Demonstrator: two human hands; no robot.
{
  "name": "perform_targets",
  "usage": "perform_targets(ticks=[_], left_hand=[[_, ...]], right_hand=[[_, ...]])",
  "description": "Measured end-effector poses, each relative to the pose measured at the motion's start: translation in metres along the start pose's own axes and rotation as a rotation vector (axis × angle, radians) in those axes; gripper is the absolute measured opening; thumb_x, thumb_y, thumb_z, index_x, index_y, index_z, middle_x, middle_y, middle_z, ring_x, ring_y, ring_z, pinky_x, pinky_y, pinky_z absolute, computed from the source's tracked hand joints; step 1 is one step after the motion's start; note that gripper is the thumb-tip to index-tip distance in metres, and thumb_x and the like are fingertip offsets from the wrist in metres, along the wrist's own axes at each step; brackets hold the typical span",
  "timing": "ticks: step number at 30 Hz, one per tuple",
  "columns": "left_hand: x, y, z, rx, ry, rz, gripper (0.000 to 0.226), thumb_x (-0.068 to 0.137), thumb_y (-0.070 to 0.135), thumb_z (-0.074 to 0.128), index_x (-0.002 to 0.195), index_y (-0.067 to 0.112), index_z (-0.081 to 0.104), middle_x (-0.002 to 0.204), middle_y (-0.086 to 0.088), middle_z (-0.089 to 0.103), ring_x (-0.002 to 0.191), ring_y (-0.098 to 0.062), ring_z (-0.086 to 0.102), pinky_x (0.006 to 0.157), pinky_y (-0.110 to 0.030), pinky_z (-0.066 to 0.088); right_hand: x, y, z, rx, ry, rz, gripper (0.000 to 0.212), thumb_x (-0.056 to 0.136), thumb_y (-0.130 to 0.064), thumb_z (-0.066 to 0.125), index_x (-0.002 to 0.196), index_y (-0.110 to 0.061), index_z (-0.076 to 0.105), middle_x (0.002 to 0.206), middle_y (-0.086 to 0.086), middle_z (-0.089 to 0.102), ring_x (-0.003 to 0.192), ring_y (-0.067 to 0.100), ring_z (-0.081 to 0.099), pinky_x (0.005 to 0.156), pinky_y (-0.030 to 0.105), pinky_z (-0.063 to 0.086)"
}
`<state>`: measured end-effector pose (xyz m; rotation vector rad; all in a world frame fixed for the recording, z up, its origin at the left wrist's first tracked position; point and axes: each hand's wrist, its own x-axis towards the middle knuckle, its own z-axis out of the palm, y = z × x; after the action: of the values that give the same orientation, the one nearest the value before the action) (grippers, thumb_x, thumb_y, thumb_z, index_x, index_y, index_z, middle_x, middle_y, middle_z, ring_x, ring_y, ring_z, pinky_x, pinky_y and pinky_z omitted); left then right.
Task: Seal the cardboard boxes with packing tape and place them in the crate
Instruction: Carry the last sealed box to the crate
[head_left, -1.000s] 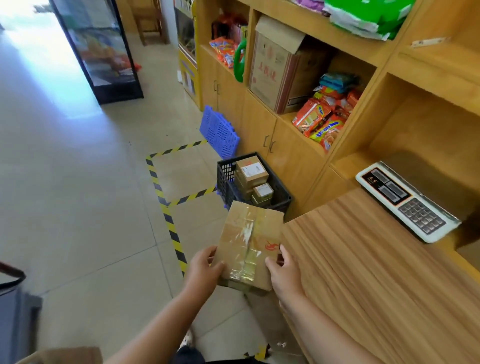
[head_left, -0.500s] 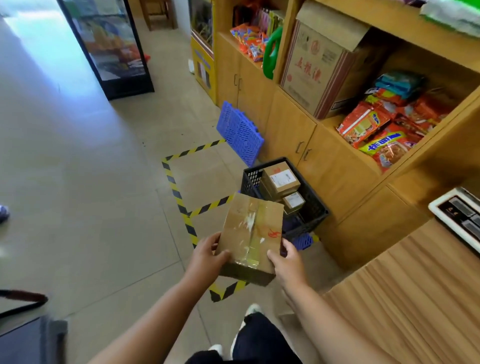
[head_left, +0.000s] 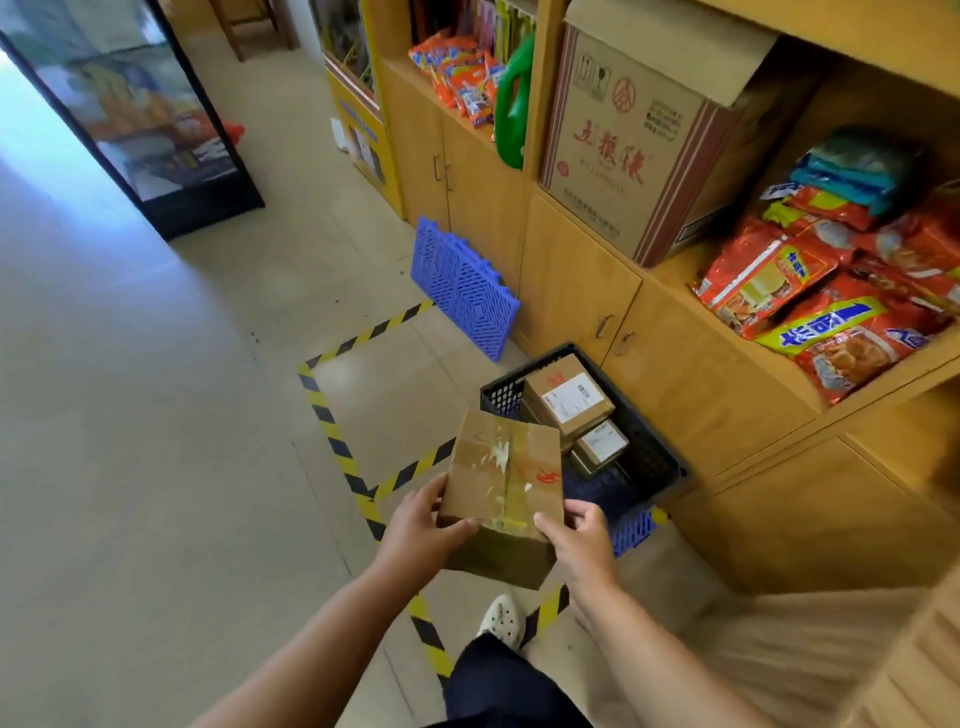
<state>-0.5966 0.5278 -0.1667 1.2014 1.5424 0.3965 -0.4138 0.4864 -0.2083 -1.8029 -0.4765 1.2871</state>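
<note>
While left hand and right hand clamp the taped box, crate partly hidden behind it — labels unreadable.

Glossy-taped cardboard box; perforated black plastic crate.

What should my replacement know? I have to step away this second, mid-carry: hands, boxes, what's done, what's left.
Left hand grips the taped box at its left edge; right hand grips its near right corner.
The box is in the air, close to the black crate, which sits on the floor by the cabinet.
In the crate: a larger labelled box and a smaller labelled box.
Done: this box's top seam is taped.
Left: lower it into the crate. No unsealed boxes are in view.
</note>
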Motion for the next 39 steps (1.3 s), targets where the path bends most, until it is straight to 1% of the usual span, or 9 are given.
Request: perform_targets(ticks=[2, 8, 15, 18, 21, 23, 34, 37, 39], left_hand=[[0.029, 0.021, -0.004, 0.031, 0.004, 0.008, 0.069, 0.082, 0.038, 0.068, 0.142, 0.032, 0.034, 0.119, 0.011, 0.042, 0.097, -0.006, 0.050, 0.066, -0.016, 0.048], [0.101, 0.068, -0.009, -0.102, -0.024, 0.048, 0.033, 0.101, 0.028, 0.036, 0.128, 0.030, 0.055, 0.118, 0.006, 0.050, 0.110, -0.012, 0.048, 0.075, -0.017, 0.039], [0.177, 0.122, -0.020, -0.162, -0.048, 0.212, 0.025, 0.090, 0.007, 0.059, 0.101, 0.028, 0.068, 0.109, 0.007, 0.059, 0.109, -0.013, 0.053, 0.088, -0.030, 0.046], [0.222, 0.142, -0.034, -0.058, -0.150, 0.281, 0.049, 0.080, 0.018, 0.072, 0.119, 0.042, 0.055, 0.127, 0.012, 0.045, 0.120, -0.008, 0.038, 0.098, -0.028, 0.035], [0.275, 0.164, -0.051, 0.031, -0.360, 0.248, 0.119, 0.052, 0.045, 0.083, 0.149, 0.033, 0.014, 0.152, 0.005, 0.014, 0.140, -0.014, 0.017, 0.115, -0.043, 0.022], [0.307, 0.178, -0.062, -0.005, -0.505, 0.242, 0.140, 0.040, 0.054, 0.083, 0.150, 0.032, 0.000, 0.156, 0.003, 0.009, 0.143, -0.017, 0.014, 0.116, -0.049, 0.020], [0.433, 0.192, -0.096, 0.188, -0.734, 0.145, 0.142, 0.038, 0.056, 0.076, 0.152, 0.019, 0.000, 0.151, -0.005, 0.027, 0.142, -0.022, 0.021, 0.115, -0.048, 0.022], [0.454, 0.181, -0.093, 0.245, -0.724, 0.107, 0.120, 0.055, 0.039, 0.086, 0.151, 0.018, 0.016, 0.104, 0.008, 0.067, 0.130, -0.005, 0.038, 0.114, -0.043, 0.025], [0.463, 0.173, -0.083, 0.330, -0.636, 0.140, 0.107, 0.052, 0.040, 0.085, 0.143, 0.016, 0.033, 0.104, 0.003, 0.061, 0.118, -0.007, 0.045, 0.108, -0.039, 0.031]], right_hand=[[0.022, -0.019, 0.006, 0.033, -0.015, 0.013, 0.033, 0.078, -0.016, 0.074, 0.098, -0.020, 0.048, 0.098, 0.009, 0.065, 0.083, 0.021, 0.068, 0.065, 0.034, 0.058], [0.069, -0.065, 0.010, 0.194, -0.040, 0.034, 0.038, 0.079, -0.020, 0.076, 0.106, -0.027, 0.051, 0.102, 0.002, 0.063, 0.088, 0.017, 0.066, 0.063, 0.028, 0.055], [0.118, -0.114, 0.012, 0.350, 0.059, 0.008, 0.040, 0.078, -0.019, 0.076, 0.112, -0.028, 0.056, 0.103, 0.000, 0.066, 0.083, 0.011, 0.068, 0.061, 0.023, 0.054], [0.138, -0.138, 0.017, 0.440, 0.111, -0.010, 0.046, 0.068, -0.024, 0.078, 0.111, -0.028, 0.059, 0.103, -0.001, 0.069, 0.083, 0.009, 0.070, 0.061, 0.024, 0.054], [0.156, -0.161, 0.028, 0.508, 0.138, 0.002, 0.057, 0.063, -0.029, 0.075, 0.117, -0.019, 0.061, 0.108, 0.002, 0.070, 0.092, 0.013, 0.069, 0.066, 0.026, 0.055], [0.166, -0.174, 0.044, 0.523, 0.156, 0.012, 0.055, 0.065, -0.031, 0.073, 0.117, -0.017, 0.061, 0.109, 0.003, 0.071, 0.096, 0.014, 0.068, 0.071, 0.028, 0.053], [0.218, -0.188, 0.132, 0.586, 0.478, 0.140, 0.010, 0.084, -0.020, 0.064, 0.092, -0.015, 0.062, 0.091, 0.002, 0.069, 0.085, 0.014, 0.064, 0.072, 0.032, 0.047], [0.226, -0.179, 0.137, 0.673, 0.553, 0.168, 0.009, 0.083, -0.024, 0.064, 0.086, -0.017, 0.061, 0.084, -0.001, 0.071, 0.081, 0.012, 0.065, 0.072, 0.032, 0.048], [0.234, -0.172, 0.136, 0.663, 0.636, 0.208, 0.014, 0.086, -0.032, 0.064, 0.089, -0.019, 0.060, 0.091, 0.000, 0.069, 0.089, 0.015, 0.061, 0.081, 0.036, 0.046]])
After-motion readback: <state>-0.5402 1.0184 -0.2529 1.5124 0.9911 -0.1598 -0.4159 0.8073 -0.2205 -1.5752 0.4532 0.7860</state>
